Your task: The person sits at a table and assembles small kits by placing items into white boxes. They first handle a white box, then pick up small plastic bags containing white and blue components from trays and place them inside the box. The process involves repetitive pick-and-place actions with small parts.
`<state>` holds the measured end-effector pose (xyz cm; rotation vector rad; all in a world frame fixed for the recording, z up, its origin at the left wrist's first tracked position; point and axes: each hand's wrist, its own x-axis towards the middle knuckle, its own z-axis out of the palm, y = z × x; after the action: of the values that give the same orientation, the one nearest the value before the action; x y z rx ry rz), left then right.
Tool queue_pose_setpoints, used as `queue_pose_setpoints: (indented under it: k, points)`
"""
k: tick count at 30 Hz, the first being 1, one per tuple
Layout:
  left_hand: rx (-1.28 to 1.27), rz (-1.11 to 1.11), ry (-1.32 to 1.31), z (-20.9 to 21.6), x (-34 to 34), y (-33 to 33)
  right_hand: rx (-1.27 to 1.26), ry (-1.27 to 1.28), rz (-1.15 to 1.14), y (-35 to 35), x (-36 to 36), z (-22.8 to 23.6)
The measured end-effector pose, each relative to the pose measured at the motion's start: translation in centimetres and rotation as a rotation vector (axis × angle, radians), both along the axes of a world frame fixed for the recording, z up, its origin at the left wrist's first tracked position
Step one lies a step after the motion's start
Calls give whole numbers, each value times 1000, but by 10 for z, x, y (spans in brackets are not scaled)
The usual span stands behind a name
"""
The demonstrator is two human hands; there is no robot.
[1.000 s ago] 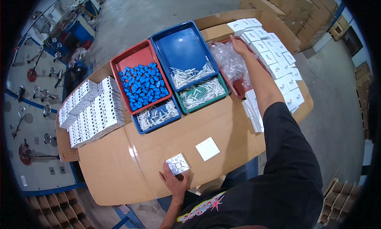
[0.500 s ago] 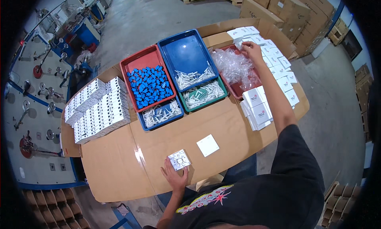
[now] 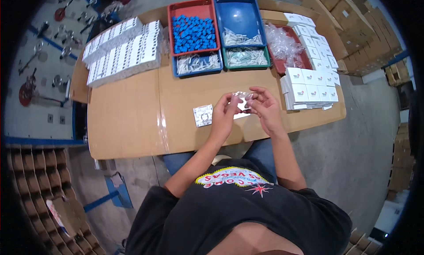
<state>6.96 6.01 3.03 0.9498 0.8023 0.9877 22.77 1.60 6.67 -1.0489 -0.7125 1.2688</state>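
Clear, wrinkled plastic (image 3: pixel 242 95) caught the light between the person's two hands, held just above the near part of the tabletop (image 3: pixel 128 118). The fingers of the left hand (image 3: pixel 227 108) gripped its left side, and those of the right hand (image 3: pixel 267 110) pinched the opposite side, with some fingers raised loosely. To my eye, film so thin could slip or tear if the two sides were tugged unevenly. Anything small inside might have spilled, though I couldn't make out whether it held something. Below lay a flat white plate (image 3: pixel 241 116), mostly covered by the hands, and a falling part could have scuffed it. Beside the left wrist sat a squarish, pale unit (image 3: pixel 203 116) with an intricate face, close enough that a careless sweep might have knocked it.

Brown cardboard made up the surface, smooth, with a glossy streak along its seam. Farther back, chunky blue plastic pieces (image 3: pixel 193 34) filled part of a red tray (image 3: pixel 192 8), slender white plugs (image 3: pixel 242 37) lay jumbled nearby, and crumpled clear film (image 3: pixel 282 43) sat heaped near crisp-edged white boxes (image 3: pixel 300 92).
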Motion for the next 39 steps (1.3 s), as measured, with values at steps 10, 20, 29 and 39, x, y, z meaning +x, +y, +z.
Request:
queue_pose_setpoints:
  k: [10, 20, 29, 39]
  points:
    - [299, 299, 266, 4, -40, -20, -19, -255, -63, -8, -37, -10]
    - [215, 377, 39, 20, -71, -21, -116, -136, 205, -5, -58, 22]
    - [203, 325, 50, 13, -68, -27, -110, 60, 282, -1, -68, 16]
    - [147, 298, 88, 12, -70, -23, -150, 27, 283, 3, -66, 7]
